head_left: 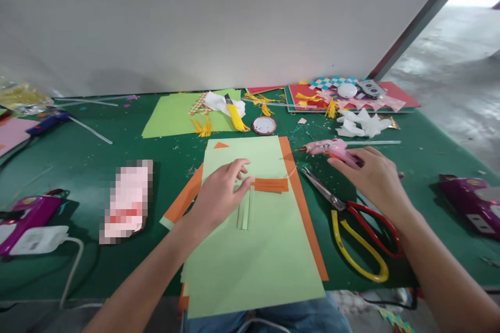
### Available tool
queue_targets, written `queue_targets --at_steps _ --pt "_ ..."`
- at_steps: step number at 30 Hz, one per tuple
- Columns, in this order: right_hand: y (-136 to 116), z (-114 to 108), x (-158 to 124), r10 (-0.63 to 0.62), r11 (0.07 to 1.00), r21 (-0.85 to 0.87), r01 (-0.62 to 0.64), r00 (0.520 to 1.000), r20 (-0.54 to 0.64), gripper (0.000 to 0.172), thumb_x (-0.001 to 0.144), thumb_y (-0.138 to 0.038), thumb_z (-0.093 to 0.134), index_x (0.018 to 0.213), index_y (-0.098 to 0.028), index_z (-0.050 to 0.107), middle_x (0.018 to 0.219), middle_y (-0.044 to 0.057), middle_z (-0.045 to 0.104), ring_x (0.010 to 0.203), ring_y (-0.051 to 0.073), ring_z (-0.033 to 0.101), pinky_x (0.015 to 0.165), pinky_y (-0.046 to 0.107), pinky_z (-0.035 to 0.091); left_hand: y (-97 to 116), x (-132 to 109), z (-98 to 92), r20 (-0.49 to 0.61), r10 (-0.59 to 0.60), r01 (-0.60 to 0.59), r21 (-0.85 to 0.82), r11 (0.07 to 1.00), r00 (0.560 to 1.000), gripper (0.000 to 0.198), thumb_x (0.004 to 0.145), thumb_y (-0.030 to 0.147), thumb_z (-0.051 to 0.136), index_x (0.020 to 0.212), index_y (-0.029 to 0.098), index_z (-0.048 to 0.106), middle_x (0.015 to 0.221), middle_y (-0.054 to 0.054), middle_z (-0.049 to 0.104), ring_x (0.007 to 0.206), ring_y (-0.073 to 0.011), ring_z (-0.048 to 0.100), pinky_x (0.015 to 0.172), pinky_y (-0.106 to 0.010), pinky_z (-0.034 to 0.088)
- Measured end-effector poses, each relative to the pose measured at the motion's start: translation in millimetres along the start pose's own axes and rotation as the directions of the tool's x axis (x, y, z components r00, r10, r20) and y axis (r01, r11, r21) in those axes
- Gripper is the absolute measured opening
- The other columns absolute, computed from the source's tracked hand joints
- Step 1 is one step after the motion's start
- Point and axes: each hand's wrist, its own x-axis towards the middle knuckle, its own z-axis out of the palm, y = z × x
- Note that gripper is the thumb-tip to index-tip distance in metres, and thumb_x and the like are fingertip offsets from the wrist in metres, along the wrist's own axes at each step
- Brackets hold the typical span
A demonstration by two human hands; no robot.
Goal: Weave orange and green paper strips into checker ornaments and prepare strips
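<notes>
My left hand point(224, 190) is over the light green paper point(253, 260), its thumb and index finger apart with nothing visible between them. The thumb tip is at the left end of some orange paper strips point(270, 185). Just below the hand, a narrow folded green paper strip point(245, 210) lies lengthwise on the sheet. My right hand point(375, 177) is closed around the handle of a pink glue gun point(332, 149), whose nozzle points left, low over the table. Scissors point(344, 213) with one red and one yellow handle lie beside my right forearm.
Behind the paper are a yellow box cutter point(236, 115), a round lid point(264, 125) and more green sheets point(167, 114). A phone-like, blurred-out object point(127, 202) and purple power strips point(33, 218) are left; another purple one point(471, 200) is right. A wall point(195, 26) closes the back.
</notes>
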Motion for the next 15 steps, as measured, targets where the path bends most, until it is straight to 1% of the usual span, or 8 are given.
queue_targets --at_steps 2,3,6,8,11,13,15 --pt "5.7 8.7 2.7 0.019 1.0 -0.001 -0.019 1.0 -0.012 0.033 0.077 -0.052 0.062 0.072 -0.019 0.06 0.077 0.004 0.058 0.068 0.019 0.053 0.064 0.03 0.038 -8.1 -3.3 -5.1 0.018 0.053 -0.053 0.019 0.998 0.998 0.032 0.096 0.032 0.042 0.125 0.022 0.048 0.116 -0.006 0.061 0.109 -0.0196 0.057 0.09 -0.033 0.045" --pt "9.3 13.2 4.1 0.031 0.999 -0.013 -0.031 0.999 -0.018 0.034 0.077 -0.052 0.061 0.071 -0.019 0.059 0.076 0.004 0.058 0.067 0.019 0.053 0.063 0.03 0.037 -11.3 -4.5 -6.5 0.056 0.076 -0.078 0.039 0.996 0.996 0.034 0.095 0.03 0.042 0.128 0.021 0.047 0.119 -0.008 0.06 0.112 -0.0208 0.055 0.093 -0.035 0.044" --pt "21.7 24.5 7.7 0.055 0.996 -0.073 -0.058 0.998 -0.039 0.037 0.078 -0.056 0.059 0.068 -0.019 0.057 0.073 0.004 0.055 0.066 0.02 0.051 0.061 0.031 0.037 -14.9 -6.1 -7.3 0.164 0.125 -0.139 0.078 0.987 0.978 0.042 0.093 0.025 0.046 0.134 0.019 0.043 0.123 -0.011 0.057 0.116 -0.0239 0.05 0.097 -0.039 0.041" --pt "28.0 27.7 7.8 0.038 0.992 -0.121 -0.043 0.998 -0.043 0.04 0.079 -0.058 0.056 0.073 -0.019 0.059 0.075 0.006 0.055 0.069 0.022 0.052 0.063 0.033 0.039 -13.1 -5.5 -6.9 0.193 0.143 -0.161 0.08 0.984 0.971 0.044 0.091 0.021 0.048 0.134 0.018 0.044 0.121 -0.011 0.057 0.116 -0.0245 0.049 0.098 -0.04 0.04" --pt "25.8 22.7 2.6 -0.064 0.968 -0.247 0.048 0.996 -0.059 0.047 0.082 -0.059 0.051 0.091 -0.015 0.063 0.086 0.012 0.058 0.081 0.028 0.054 0.07 0.038 0.042 -9.0 -4.1 -7.5 0.2 0.173 -0.188 0.056 0.981 0.964 0.043 0.089 0.017 0.048 0.132 0.018 0.046 0.118 -0.01 0.059 0.116 -0.0247 0.048 0.099 -0.04 0.039" --pt "13.9 14.2 -2.8 -0.157 0.94 -0.318 0.123 0.984 -0.083 0.051 0.085 -0.058 0.049 0.102 -0.012 0.062 0.092 0.017 0.058 0.09 0.033 0.053 0.074 0.043 0.043 -7.6 -3.5 -8.1 0.191 0.192 -0.198 0.017 0.98 0.963 0.044 0.088 0.016 0.048 0.132 0.018 0.046 0.118 -0.01 0.058 0.116 -0.025 0.048 0.099 -0.041 0.039" --pt "-4.8 5.1 -7.8 -0.235 0.932 -0.305 0.195 0.967 -0.1 0.05 0.087 -0.054 0.047 0.111 -0.012 0.06 0.098 0.019 0.058 0.096 0.035 0.053 0.08 0.046 0.043 -8.4 -2.7 -7.7 0.176 0.19 -0.182 -0.062 0.981 0.966 0.044 0.087 0.016 0.048 0.131 0.02 0.047 0.116 -0.009 0.058 0.113 -0.024 0.05 0.098 -0.04 0.04"
